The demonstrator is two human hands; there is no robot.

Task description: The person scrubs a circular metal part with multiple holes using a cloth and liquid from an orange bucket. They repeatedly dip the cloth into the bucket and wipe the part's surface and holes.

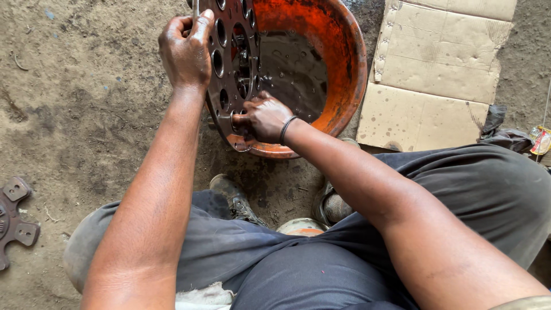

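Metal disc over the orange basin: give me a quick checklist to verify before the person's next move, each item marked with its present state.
1. Left hand grips the upper edge of the metal disc: ok.
2. Right hand holds the disc's lower edge: ok.
3. Disc stands on edge at the rim of the orange basin: ok.
4. Dark liquid stays inside the basin: ok.
5. Shoes are apart from the basin: ok.
6. Disc's far face is clean: cannot tell.

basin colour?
Orange, stained dark, in the head view: the basin holds murky liquid, and both hands grip a perforated metal disc over it.
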